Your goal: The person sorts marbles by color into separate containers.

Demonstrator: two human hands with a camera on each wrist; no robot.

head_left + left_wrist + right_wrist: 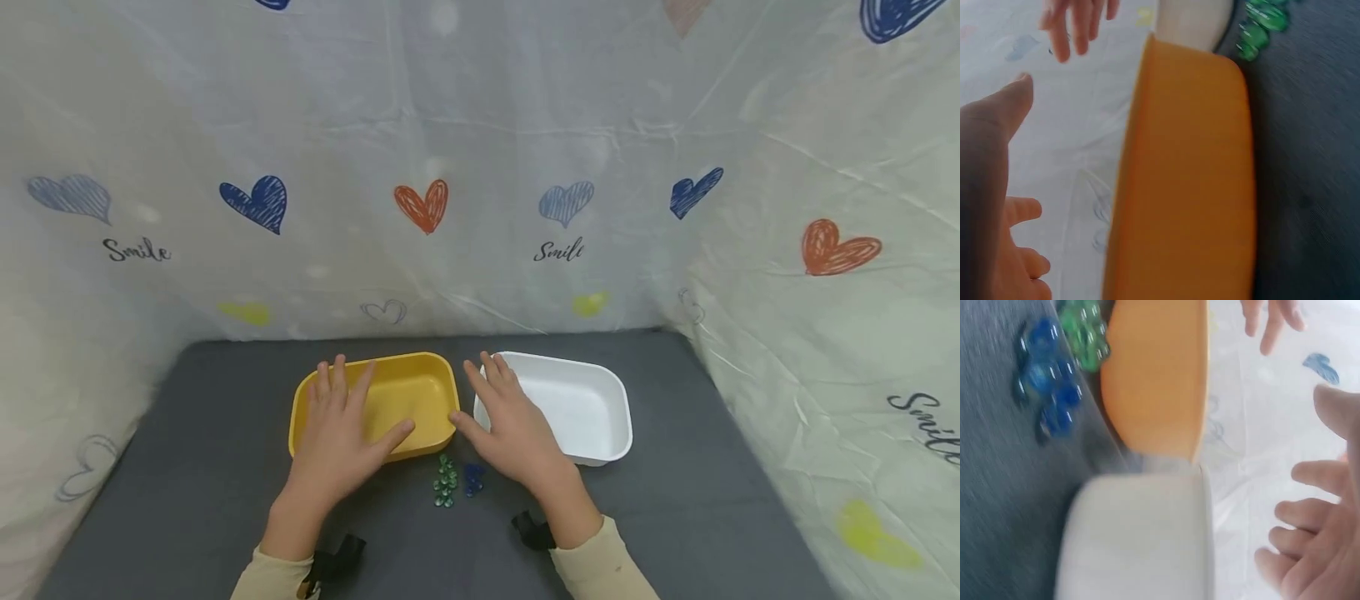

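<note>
My left hand [336, 446] is held over the left part of a yellow tray [420, 377], fingers spread and nothing in them. Over the near left corner of a white tray [588, 408] is my right hand [517, 429], its fingers also apart and without a load. A small group of green glass beads [445, 482] lies on the table just in front of the yellow tray. To their right sit several blue glass beads [1054, 378], rounded and shiny in the right wrist view. Both trays show bare insides where my hands do not cover them.
The trays stand side by side on a dark grey table [675, 533], with a narrow gap between them. Behind and beside the table hangs a pale curtain [480, 108] printed with hearts and the word Smile. A black strap [534, 531] is at the right wrist.
</note>
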